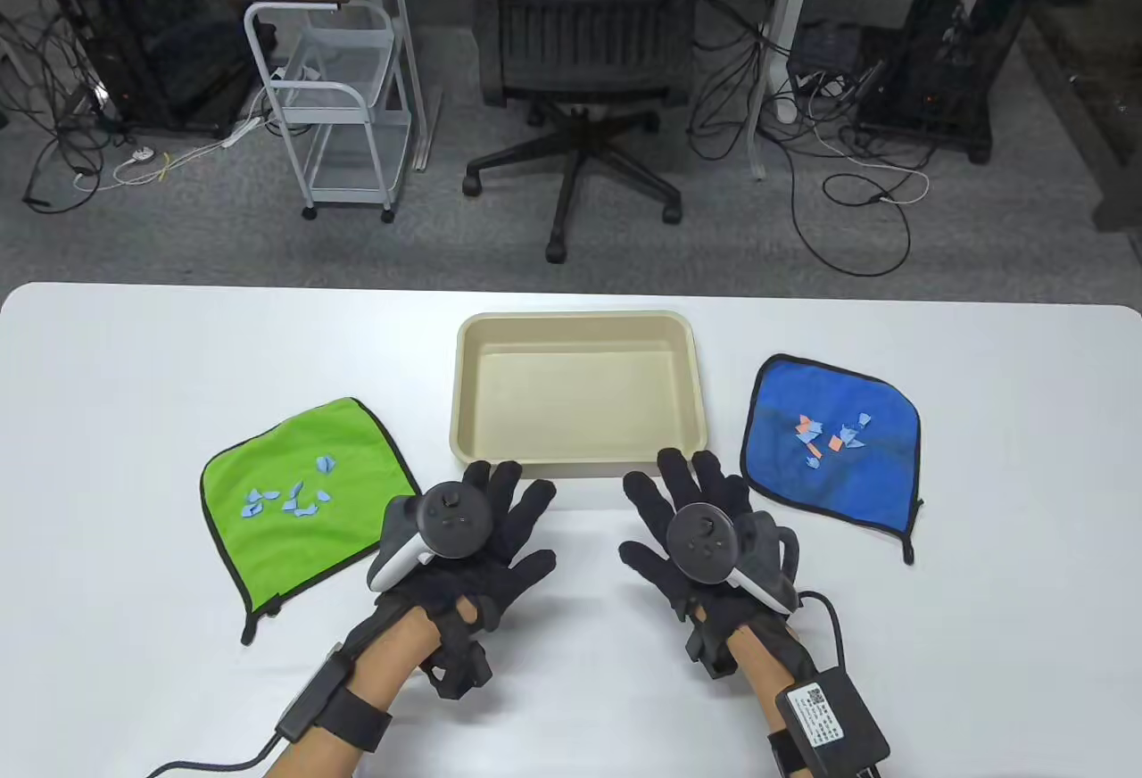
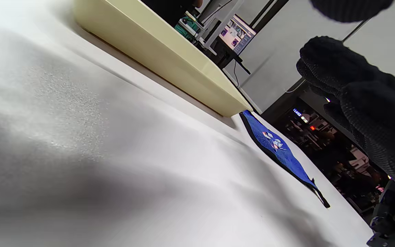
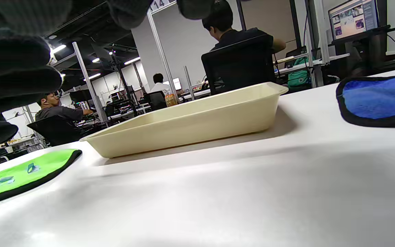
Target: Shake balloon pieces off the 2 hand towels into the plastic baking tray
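The green hand towel (image 1: 303, 501) lies flat on the white table (image 1: 107, 385) left of the beige plastic baking tray (image 1: 578, 394), with light blue balloon pieces (image 1: 290, 499) on it. The blue hand towel (image 1: 830, 443) lies right of the tray and carries blue and orange pieces (image 1: 831, 433). The left hand (image 1: 477, 537) and right hand (image 1: 705, 537) are near the tray's front edge with fingers spread, holding nothing; whether they touch the table is hard to tell.

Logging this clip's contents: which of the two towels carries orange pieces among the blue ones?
The blue towel, right of the baking tray; the green towel carries only light-blue pieces.
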A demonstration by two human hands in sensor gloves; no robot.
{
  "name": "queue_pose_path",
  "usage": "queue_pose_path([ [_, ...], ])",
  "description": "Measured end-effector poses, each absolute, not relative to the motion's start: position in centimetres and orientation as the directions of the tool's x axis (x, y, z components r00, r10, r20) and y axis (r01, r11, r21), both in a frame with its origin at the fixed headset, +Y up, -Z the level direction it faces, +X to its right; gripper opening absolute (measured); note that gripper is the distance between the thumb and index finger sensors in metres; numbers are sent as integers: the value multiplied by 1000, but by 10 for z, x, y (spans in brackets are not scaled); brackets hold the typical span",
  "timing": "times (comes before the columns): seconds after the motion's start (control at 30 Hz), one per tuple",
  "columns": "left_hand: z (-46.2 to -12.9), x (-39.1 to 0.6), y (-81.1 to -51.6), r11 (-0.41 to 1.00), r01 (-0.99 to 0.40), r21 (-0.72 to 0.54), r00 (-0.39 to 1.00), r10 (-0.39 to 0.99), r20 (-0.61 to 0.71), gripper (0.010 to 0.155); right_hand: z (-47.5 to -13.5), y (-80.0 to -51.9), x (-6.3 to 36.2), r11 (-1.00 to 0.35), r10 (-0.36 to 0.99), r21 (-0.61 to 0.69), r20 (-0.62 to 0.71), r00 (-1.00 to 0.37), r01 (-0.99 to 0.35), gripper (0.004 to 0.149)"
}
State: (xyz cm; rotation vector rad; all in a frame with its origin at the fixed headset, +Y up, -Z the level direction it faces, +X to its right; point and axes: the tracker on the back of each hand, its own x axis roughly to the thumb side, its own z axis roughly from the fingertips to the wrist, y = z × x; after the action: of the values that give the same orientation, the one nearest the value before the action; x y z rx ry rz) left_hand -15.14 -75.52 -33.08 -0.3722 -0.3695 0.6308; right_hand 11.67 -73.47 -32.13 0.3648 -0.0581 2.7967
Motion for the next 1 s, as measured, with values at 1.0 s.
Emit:
queue_pose_path([
  [1.0,-327,-172,-745,733,-536,-419,736,649,192,78,-402,-685,225,-958,278,60,-66,-958,-282,84],
])
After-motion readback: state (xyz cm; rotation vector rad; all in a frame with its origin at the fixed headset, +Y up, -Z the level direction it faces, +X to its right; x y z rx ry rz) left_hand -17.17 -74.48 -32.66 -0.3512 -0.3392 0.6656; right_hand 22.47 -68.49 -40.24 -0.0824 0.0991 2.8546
